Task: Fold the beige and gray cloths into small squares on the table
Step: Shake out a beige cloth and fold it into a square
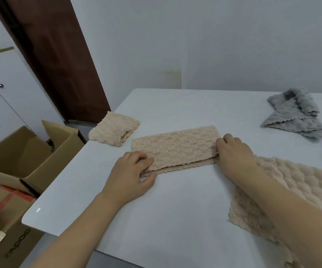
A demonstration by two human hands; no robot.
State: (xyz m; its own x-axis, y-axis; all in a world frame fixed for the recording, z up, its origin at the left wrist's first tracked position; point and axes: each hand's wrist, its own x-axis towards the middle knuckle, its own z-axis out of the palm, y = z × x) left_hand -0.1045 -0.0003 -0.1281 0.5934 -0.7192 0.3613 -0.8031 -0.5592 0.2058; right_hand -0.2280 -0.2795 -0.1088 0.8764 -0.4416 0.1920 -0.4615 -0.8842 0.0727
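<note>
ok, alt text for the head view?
Both hands, left hand and right hand, pinch the ends of a half-folded beige cloth on a white table. A folded beige square lies far left, a crumpled gray cloth far right.

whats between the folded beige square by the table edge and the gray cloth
In the head view, the half-folded beige cloth lies between the folded beige square and the gray cloth, with the right hand on its end; otherwise bare table.

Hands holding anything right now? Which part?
Both hold the half-folded beige cloth: left hand pinches its left end, right hand grips its right end.
</note>
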